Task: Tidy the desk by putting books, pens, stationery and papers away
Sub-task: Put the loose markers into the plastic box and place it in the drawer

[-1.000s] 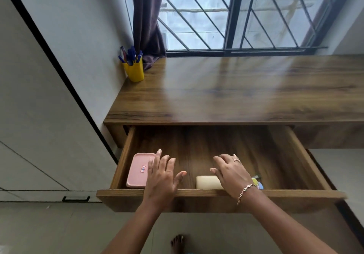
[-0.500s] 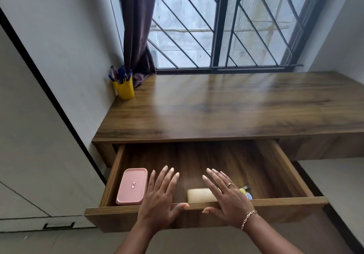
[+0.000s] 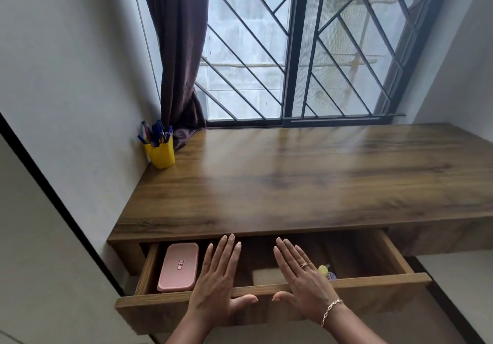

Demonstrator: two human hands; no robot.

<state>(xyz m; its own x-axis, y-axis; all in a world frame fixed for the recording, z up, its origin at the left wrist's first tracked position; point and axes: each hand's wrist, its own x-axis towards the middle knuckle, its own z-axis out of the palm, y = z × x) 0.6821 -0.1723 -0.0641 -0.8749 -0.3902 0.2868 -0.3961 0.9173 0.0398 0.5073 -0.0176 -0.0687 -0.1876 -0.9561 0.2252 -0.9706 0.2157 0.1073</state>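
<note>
Both hands flat, fingers straight, holding nothing: left hand (image 3: 216,287) and right hand (image 3: 301,282) over the drawer (image 3: 149,309) front edge, thumbs on its face. Drawer holds one pink box (image 3: 178,266), one cream block (image 3: 264,277). One yellow pen cup (image 3: 161,154) stands at the desk (image 3: 293,183) far-left corner. Drawer sits further in than 0.5 s ago
</note>
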